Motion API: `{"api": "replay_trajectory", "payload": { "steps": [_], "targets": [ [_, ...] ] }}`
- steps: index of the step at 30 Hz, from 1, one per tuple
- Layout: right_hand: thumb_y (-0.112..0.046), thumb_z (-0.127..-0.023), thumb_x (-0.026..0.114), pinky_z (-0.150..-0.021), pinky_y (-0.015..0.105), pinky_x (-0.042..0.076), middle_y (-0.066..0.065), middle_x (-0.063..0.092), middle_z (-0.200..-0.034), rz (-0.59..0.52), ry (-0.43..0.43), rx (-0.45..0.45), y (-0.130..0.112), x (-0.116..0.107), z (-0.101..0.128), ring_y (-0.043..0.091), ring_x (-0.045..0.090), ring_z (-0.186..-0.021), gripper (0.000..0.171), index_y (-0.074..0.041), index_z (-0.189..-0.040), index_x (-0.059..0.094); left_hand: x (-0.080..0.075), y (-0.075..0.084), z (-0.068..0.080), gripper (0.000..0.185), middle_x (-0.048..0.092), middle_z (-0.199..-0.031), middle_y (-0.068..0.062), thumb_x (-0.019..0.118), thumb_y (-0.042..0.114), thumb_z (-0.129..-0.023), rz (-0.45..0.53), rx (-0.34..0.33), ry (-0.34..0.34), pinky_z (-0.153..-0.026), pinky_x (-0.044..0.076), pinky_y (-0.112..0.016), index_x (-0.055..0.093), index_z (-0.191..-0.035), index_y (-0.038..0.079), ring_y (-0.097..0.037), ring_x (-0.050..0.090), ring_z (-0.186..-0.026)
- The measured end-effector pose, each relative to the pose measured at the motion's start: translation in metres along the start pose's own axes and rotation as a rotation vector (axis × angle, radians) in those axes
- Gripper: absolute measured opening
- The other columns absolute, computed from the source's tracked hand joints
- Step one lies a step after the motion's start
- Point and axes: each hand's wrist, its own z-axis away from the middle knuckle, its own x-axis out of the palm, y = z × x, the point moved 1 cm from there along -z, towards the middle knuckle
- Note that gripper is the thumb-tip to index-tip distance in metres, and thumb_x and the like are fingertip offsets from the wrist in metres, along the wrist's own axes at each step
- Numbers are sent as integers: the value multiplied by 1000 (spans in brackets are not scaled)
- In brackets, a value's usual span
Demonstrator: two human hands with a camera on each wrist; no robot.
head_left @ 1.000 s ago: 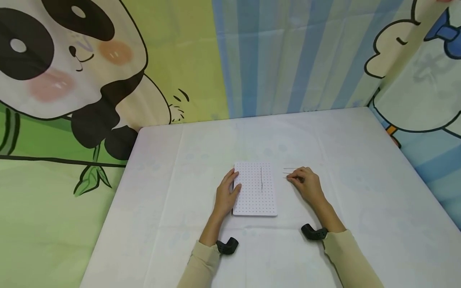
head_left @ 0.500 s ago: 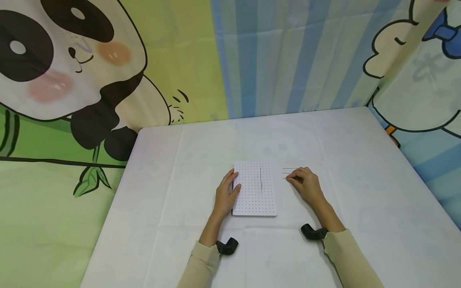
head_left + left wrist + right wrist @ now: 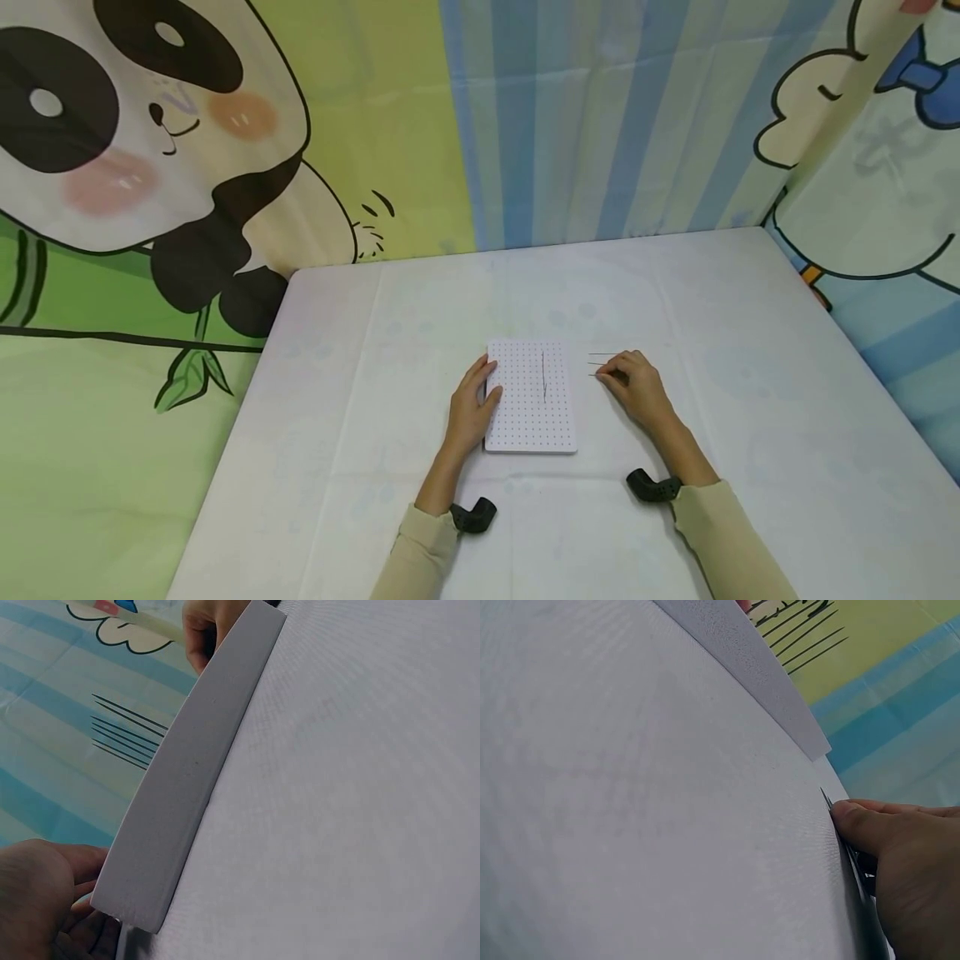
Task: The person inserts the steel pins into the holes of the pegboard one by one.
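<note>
A white perforated board [image 3: 531,396] lies flat on the table's middle, with one thin metal pin [image 3: 543,375] lying along it. My left hand [image 3: 471,404] grips the board's left edge, thumb on top; the left wrist view shows the board's thick side [image 3: 187,772] and my left hand [image 3: 37,892] at its near corner. A few more thin pins [image 3: 600,358] lie on the cloth just right of the board. My right hand [image 3: 633,385] rests there with curled fingers, pinching one pin [image 3: 829,801] against the table under its fingertips [image 3: 859,825].
A white cloth covers the table [image 3: 750,433]. Cartoon backdrops stand close behind: a panda [image 3: 150,167] at left, blue stripes [image 3: 600,125] in the middle. Black wrist camera mounts [image 3: 474,512] sit on both sleeves.
Both hands stay where they were; only the head view has shifted slightly.
</note>
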Motion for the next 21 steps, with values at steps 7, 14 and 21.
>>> {"api": "replay_trajectory", "payload": {
  "steps": [7, 14, 21],
  "targets": [
    [-5, -79, 70, -66, 29, 44, 0, 61, -82, 19, -56, -18, 3, -1, 1, 16, 51, -79, 6, -7, -82, 66, -1, -1, 1, 43, 38, -144, -6, 61, 6, -88, 2, 14, 8, -109, 26, -37, 51, -130, 5, -22, 33, -132],
    [-5, -79, 70, -65, 31, 44, 2, 62, -82, 48, -24, -45, 1, -1, 1, 17, 52, -78, 9, -5, -85, 65, -1, -2, 1, 43, 38, -143, -6, 61, 7, -88, 2, 20, 9, -108, 27, -38, 51, -130, 5, -24, 34, -131],
    [-2, -79, 69, -60, 22, 42, 5, 62, -81, 36, 79, -49, -4, -3, -4, 14, 53, -72, 10, -2, -88, 65, 0, -2, 1, 43, 39, -143, -9, 60, 7, -88, 5, 34, 13, -108, 27, -39, 52, -129, 4, -26, 34, -131]
  ]
}}
